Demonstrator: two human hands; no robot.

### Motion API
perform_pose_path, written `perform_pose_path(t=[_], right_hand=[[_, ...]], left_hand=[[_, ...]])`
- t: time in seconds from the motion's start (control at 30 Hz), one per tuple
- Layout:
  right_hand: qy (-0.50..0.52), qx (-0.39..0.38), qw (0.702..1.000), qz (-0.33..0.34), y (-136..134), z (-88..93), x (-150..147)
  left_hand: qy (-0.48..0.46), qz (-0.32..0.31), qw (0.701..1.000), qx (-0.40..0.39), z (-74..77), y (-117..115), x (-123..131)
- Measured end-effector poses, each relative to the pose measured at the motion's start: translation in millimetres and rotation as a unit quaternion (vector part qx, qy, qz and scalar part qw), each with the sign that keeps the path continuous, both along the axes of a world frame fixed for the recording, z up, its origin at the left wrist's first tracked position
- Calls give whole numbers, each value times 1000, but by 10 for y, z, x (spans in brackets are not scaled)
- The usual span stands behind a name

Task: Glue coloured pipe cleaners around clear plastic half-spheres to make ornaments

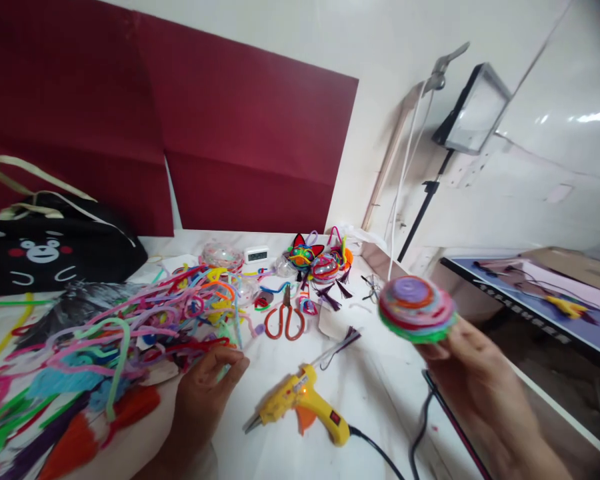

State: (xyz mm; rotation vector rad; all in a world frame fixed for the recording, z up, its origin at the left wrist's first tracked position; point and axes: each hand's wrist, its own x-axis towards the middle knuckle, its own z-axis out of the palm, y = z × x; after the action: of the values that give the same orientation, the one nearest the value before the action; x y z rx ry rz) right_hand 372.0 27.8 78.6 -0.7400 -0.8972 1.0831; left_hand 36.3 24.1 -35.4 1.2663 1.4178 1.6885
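Raised at the right, my right hand (473,360) grips a rounded dome of coiled pipe cleaners (416,308), with lilac on top, orange, pink and red below, and green at the rim. My left hand (207,383) hovers by the pile of loose pipe cleaners (180,307), thumb and index finger pinched together; whatever may be between them is too small to make out. Between my hands a yellow glue gun (300,400) lies on the white table, its nozzle pointing left. Orange-handled scissors (285,320) rest just beyond it.
Finished-looking pipe cleaner ornaments (325,267), one with cat ears, stand at the back near a small digital clock (257,255). A black bag (55,247) sits at the left. The glue gun's black cord (377,450) runs toward the front edge. A lamp (473,110) stands at right.
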Motion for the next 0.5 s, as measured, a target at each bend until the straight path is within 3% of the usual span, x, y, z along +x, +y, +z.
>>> perform_pose_path(t=[0.07, 0.17, 0.33, 0.5], right_hand=[[0, -26, 995, 98, 42, -67, -189], [15, -44, 983, 177, 93, -171, -448], [53, -53, 965, 253, 160, -333, -653], [95, -56, 952, 285, 234, -510, -681]], left_hand=[[-15, 12, 1000, -11, 56, -19, 24], [-22, -4, 1000, -10, 135, -34, 20], [-5, -54, 998, 10, 163, -10, -58], [36, -35, 999, 22, 82, 21, -98]])
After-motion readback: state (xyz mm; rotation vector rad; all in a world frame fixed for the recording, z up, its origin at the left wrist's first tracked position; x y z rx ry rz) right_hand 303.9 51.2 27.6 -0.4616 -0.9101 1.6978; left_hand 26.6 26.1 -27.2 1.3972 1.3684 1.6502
